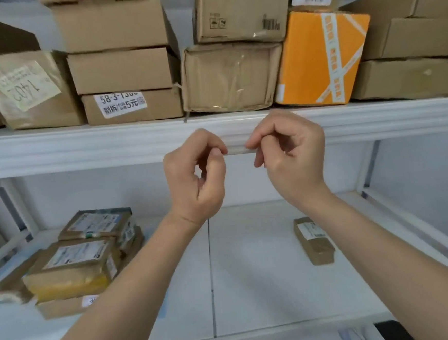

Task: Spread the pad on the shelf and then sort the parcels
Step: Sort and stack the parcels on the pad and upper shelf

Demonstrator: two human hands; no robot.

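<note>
Left hand (pixel 195 172) and right hand (pixel 290 152) each pinch 1 end of a thin pale strip (pixel 237 151), likely the pad's edge; it runs sideways between them, level, above the lower shelf (pixel 253 288); parcels (pixel 82 258) sit left.

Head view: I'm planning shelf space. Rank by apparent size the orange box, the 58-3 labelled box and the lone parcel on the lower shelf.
1. Orange box
2. 58-3 box, fairly close
3. Lone parcel, smallest though nearer
</note>
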